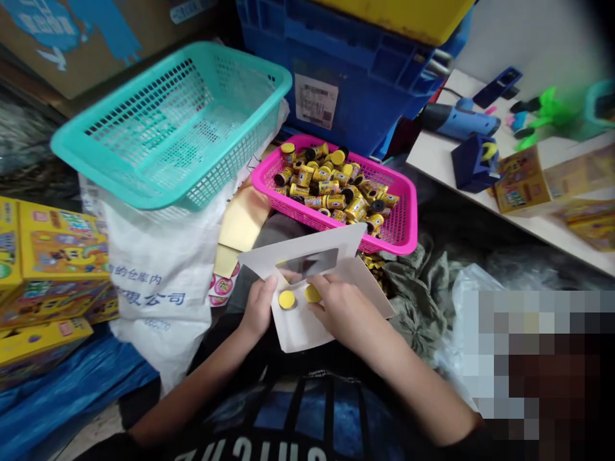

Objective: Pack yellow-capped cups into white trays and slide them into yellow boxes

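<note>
On my lap an opened white cardboard box [302, 330] with a window in its raised lid lies with its pale inside facing up. My left hand [260, 308] grips the box's left edge, thumb on the inner side. Inside the box my right hand [339, 306] has its fingers on a small yellow-capped tub [313, 294]. Another tub with a yellow lid [287, 299] stands to its left, touched by neither hand. Just beyond the box is a pink basket [410, 218] heaped with small yellow tubs [329, 187], some showing black ends.
A turquoise basket [168, 192] rests on a white sack [148, 256] at the left. Yellow printed boxes [62, 250] are stacked at far left. Behind stands a blue crate [365, 83]. A white table [432, 153] at the right bears a blue tool [456, 118] and packaging.
</note>
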A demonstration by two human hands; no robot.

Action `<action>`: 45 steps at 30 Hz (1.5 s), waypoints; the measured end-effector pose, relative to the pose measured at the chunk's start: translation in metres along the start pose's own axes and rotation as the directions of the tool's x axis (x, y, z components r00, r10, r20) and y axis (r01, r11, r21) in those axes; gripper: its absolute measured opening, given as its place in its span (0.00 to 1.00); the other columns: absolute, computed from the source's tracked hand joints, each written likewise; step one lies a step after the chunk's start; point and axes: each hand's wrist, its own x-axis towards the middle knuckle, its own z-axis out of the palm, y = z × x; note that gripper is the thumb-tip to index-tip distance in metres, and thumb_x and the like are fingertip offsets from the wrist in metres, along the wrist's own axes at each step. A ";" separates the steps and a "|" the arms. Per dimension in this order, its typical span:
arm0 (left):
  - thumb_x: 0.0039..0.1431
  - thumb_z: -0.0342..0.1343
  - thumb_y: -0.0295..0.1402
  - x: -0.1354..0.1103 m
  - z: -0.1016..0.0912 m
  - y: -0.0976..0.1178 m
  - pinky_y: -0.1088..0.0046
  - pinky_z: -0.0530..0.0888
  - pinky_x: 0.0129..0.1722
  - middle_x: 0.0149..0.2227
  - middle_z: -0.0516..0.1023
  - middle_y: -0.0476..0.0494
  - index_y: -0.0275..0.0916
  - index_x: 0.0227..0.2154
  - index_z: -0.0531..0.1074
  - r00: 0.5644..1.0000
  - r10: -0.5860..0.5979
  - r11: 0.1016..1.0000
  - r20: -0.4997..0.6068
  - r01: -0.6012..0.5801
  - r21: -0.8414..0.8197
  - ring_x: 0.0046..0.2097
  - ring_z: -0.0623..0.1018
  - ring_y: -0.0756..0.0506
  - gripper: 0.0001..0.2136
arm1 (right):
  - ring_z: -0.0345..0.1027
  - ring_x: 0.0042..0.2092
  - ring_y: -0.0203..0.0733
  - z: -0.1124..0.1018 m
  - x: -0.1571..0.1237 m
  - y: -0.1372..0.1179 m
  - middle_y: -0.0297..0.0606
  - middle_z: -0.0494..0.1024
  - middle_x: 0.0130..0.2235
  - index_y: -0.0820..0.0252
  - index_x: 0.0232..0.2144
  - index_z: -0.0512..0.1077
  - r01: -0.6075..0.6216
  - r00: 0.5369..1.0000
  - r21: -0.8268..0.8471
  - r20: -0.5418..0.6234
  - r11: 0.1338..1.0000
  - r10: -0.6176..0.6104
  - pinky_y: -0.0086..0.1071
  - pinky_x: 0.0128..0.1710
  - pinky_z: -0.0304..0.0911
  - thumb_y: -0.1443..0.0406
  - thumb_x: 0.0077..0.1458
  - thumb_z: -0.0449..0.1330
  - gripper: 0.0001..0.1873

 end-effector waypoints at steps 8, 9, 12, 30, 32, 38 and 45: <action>0.56 0.58 0.58 0.001 0.000 0.005 0.58 0.74 0.51 0.39 0.86 0.35 0.36 0.31 0.82 1.000 0.016 1.000 0.009 -0.016 -0.004 0.45 0.82 0.33 0.26 | 0.74 0.34 0.47 0.025 0.016 0.007 0.44 0.80 0.37 0.57 0.41 0.70 -0.047 0.996 0.106 0.079 0.993 0.038 0.35 0.33 0.61 0.75 0.54 0.61 0.13; 0.56 0.59 0.58 0.001 -0.001 0.005 0.58 0.74 0.51 0.39 0.86 0.35 0.36 0.31 0.82 1.000 0.010 1.000 0.008 -0.010 -0.009 0.45 0.82 0.33 0.26 | 0.73 0.34 0.47 0.019 0.009 0.004 0.43 0.80 0.37 0.57 0.39 0.71 -0.042 0.997 0.119 0.072 0.992 0.034 0.36 0.32 0.61 0.75 0.54 0.61 0.12; 0.55 0.59 0.57 0.005 -0.008 0.006 0.59 0.75 0.46 0.37 0.86 0.35 0.36 0.31 0.83 0.999 -0.046 0.999 -0.008 0.046 -0.025 0.43 0.82 0.33 0.25 | 0.74 0.35 0.45 -0.018 -0.019 -0.002 0.39 0.81 0.37 0.55 0.38 0.73 0.076 0.997 0.254 -0.027 0.964 -0.072 0.35 0.35 0.64 0.67 0.58 0.64 0.05; 0.53 0.63 0.56 0.013 -0.027 -0.005 0.52 0.71 0.60 0.51 0.84 0.30 0.36 0.43 0.84 0.955 -0.151 0.955 0.255 0.208 -0.213 0.58 0.78 0.26 0.27 | 0.70 0.42 0.48 -0.127 0.058 0.090 0.39 0.76 0.38 0.58 0.39 0.76 0.333 0.833 0.310 -0.538 0.890 -0.124 0.43 0.45 0.68 0.67 0.45 0.73 0.17; 0.51 0.65 0.54 0.017 -0.029 -0.002 0.52 0.69 0.62 0.52 0.83 0.30 0.37 0.45 0.83 0.923 -0.172 0.948 0.344 0.250 -0.197 0.60 0.77 0.26 0.27 | 0.71 0.42 0.47 -0.131 0.021 0.065 0.38 0.76 0.40 0.56 0.44 0.77 0.371 0.886 0.563 -0.453 0.739 -0.099 0.40 0.43 0.68 0.66 0.45 0.74 0.22; 0.57 0.59 0.52 0.026 -0.033 -0.004 0.50 0.68 0.63 0.53 0.83 0.31 0.36 0.51 0.82 0.860 -0.251 0.919 0.444 0.356 -0.170 0.62 0.75 0.26 0.28 | 0.70 0.42 0.51 -0.115 -0.036 -0.006 0.39 0.78 0.38 0.53 0.38 0.77 0.397 0.915 0.226 -0.178 0.890 -0.363 0.45 0.47 0.68 0.74 0.46 0.65 0.16; 0.63 0.55 0.49 0.027 -0.037 -0.009 0.52 0.69 0.62 0.57 0.80 0.31 0.33 0.58 0.77 0.853 -0.139 0.927 0.503 0.291 -0.237 0.61 0.76 0.28 0.29 | 0.74 0.43 0.48 -0.050 0.011 -0.013 0.47 0.80 0.42 0.66 0.48 0.74 0.438 0.899 -0.463 0.222 0.771 -0.377 0.39 0.43 0.68 0.77 0.57 0.56 0.18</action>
